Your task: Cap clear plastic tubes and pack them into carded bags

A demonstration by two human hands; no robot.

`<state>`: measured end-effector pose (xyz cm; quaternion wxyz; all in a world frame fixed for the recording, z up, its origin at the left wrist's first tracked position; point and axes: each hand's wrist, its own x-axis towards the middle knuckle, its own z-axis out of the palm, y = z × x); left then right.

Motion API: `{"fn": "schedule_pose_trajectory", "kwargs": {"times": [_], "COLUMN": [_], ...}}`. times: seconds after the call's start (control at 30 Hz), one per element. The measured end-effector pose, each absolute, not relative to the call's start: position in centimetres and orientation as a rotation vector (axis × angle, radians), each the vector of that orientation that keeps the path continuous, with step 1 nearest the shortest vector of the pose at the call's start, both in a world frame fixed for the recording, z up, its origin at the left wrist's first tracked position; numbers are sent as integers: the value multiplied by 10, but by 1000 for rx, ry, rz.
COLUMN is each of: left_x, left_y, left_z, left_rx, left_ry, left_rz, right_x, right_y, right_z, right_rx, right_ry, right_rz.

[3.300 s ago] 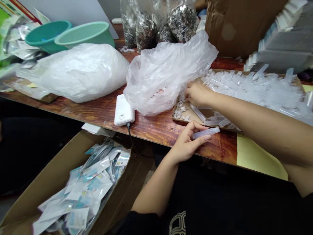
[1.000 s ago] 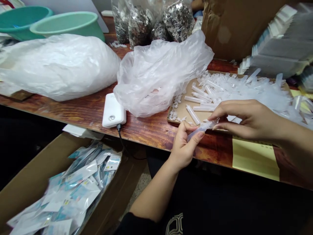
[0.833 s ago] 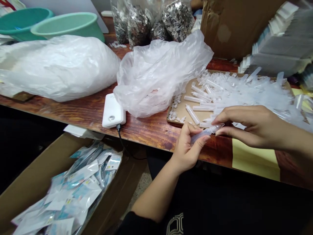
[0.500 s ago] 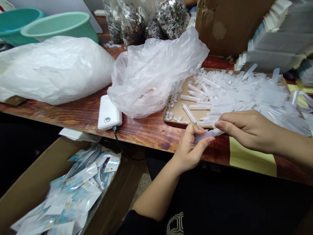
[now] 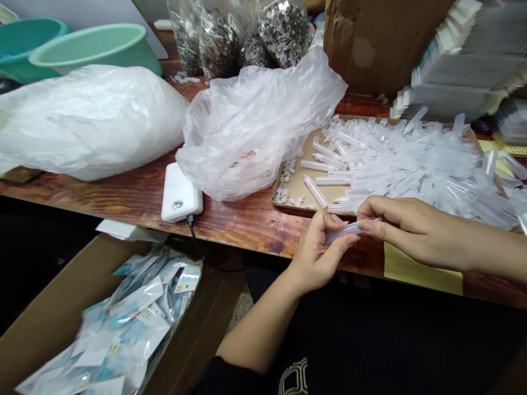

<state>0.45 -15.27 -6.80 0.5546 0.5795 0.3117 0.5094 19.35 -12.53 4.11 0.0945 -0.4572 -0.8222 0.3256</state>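
Between both hands is a clear plastic tube (image 5: 342,231), held just in front of the table's edge. My left hand (image 5: 319,249) is closed round its left part, thumb and fingers pinching it. My right hand (image 5: 397,224) pinches the right end, and its fingertips hide what sits there. Behind the hands lies a shallow cardboard tray (image 5: 307,144) heaped with similar clear tubes (image 5: 399,164). A few separate tubes and small white plastic bits (image 5: 284,189) lie on its left side.
A crumpled clear plastic bag (image 5: 255,126) and a full white bag (image 5: 90,120) lie left of the tray. Beside them is a white power bank (image 5: 181,192) with a cable. An open carton (image 5: 53,296) of packets stands below. Bags of metal pieces (image 5: 284,33) stand behind.
My right hand has shifted slightly left along the tube, closer to my left hand, and covers more of its end. My left hand keeps its grip. The view has moved slightly.
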Motion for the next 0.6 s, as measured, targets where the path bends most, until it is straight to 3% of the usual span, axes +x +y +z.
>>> {"fn": "schedule_pose_trajectory", "kwargs": {"times": [0.1, 0.23, 0.3, 0.6], "left_x": [3, -3, -5, -9], "left_y": [-148, -133, -125, -93], "left_z": [-63, -41, -27, -4], "left_rx": [1659, 2313, 2472, 2451], "left_ry": [753, 621, 545, 459], "left_rz": [1285, 1265, 1151, 936], "right_x": [190, 191, 192, 189], "right_y": [-129, -135, -137, -129], "right_z": [42, 37, 37, 53], "right_rx": [-1419, -1548, -1536, -1539], "right_ry": [-2265, -1659, -1461, -1621], "right_rz": [1092, 1786, 1952, 1595]}}
